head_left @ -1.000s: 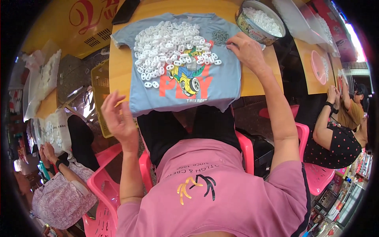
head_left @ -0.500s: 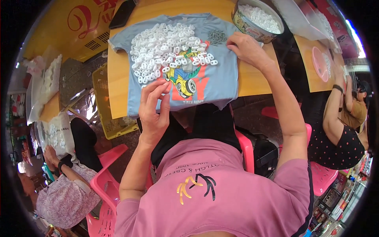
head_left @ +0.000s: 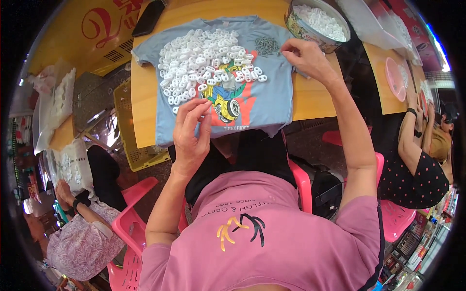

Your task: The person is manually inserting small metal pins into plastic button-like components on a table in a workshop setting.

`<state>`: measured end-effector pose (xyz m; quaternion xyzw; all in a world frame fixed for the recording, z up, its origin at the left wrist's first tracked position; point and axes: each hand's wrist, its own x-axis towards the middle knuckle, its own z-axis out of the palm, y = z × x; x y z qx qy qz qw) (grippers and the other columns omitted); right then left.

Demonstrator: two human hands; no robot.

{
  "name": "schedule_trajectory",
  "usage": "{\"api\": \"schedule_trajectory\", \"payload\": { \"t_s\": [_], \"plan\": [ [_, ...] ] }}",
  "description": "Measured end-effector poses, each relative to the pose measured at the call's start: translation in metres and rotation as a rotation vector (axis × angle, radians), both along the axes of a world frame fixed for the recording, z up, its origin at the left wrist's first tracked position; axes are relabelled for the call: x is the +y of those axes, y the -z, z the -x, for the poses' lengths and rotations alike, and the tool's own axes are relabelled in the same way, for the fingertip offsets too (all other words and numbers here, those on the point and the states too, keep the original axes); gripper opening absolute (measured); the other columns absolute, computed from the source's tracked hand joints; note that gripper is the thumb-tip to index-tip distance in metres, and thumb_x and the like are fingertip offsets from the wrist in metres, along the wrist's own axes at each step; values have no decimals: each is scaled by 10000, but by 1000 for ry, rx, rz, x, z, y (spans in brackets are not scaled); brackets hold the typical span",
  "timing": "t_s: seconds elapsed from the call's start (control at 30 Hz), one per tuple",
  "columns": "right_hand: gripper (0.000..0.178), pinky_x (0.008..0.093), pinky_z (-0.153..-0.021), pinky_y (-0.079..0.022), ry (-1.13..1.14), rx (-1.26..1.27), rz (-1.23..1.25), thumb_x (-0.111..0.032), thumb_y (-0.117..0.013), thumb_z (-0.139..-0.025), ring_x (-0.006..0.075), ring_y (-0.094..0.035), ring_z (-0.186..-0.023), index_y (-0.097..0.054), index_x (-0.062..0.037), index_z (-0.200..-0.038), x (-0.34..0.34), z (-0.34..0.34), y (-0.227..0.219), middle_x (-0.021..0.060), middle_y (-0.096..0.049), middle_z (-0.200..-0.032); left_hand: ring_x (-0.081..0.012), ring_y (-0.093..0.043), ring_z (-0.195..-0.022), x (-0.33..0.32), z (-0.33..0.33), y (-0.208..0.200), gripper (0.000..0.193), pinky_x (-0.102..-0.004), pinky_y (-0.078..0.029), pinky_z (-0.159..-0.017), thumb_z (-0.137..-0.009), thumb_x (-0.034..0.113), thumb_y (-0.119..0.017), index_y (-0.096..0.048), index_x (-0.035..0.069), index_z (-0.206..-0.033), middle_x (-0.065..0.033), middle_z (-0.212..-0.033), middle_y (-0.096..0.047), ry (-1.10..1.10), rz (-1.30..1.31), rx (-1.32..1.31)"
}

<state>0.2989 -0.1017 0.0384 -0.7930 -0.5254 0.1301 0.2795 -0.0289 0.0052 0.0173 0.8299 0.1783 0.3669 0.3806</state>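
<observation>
Over the near edge of a blue-grey T-shirt (head_left: 264,104) laid flat on the table, my left hand (head_left: 191,136) is raised with thumb and fingertips pinched together; whatever sits in the pinch is too small to make out. Just beyond those fingers spreads a heap of small white oval plastic pieces with two holes each (head_left: 194,58). My right hand (head_left: 307,57) has its fingers bent and thumb drawn in at the right side of a small pile of dark grey metal screws or pins (head_left: 266,46). Anything between its fingertips is hidden.
A round printed tin (head_left: 307,30) full of white pieces stands beyond my right hand. A dark phone (head_left: 149,18) lies at the table's far left. Below the left edge is a yellow crate (head_left: 141,153). People sit on both sides; a pink bowl (head_left: 394,80) lies right.
My right hand has shifted slightly right, and its fingertips stay beside the metal pile. My left hand has barely moved and keeps its pinch. The neighbour's hands on the right have moved.
</observation>
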Motion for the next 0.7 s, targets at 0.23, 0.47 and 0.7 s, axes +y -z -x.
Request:
{"api": "schedule_trajectory", "payload": {
  "t_s": [0.23, 0.47, 0.7],
  "plan": [
    [198, 195, -545, -418, 109, 433, -72, -192, -658, -887, 27, -528, -619, -692, -25, -989, -8, 4, 4, -33, -603, -743, -234, -615, -880, 1, -3, 3, 256, -298, -515, -682, -852, -76, -610, -614, 1, -1096, -149, -1067, -598, 7, 15, 1],
    [250, 187, -557, -412, 131, 453, -91, -203, -654, -900, 19, -524, -641, -681, -29, -1078, -12, 10, 7, -39, -610, -780, -224, -611, -863, 2, -4, 5, 255, -295, -515, -680, -845, -79, -614, -612, -6, -1090, -142, -1064, -599, 23, 27, 19],
    [344, 181, -630, -416, 42, 770, -194, -193, -691, -880, 31, -516, -708, -630, -46, -1186, -13, 21, -4, -35, -606, -877, -194, -629, -799, -4, -36, -2, 281, -286, -513, -669, -834, -93, -603, -614, -2, -1100, -126, -1030, -598, 92, 255, -65]
  ]
}}
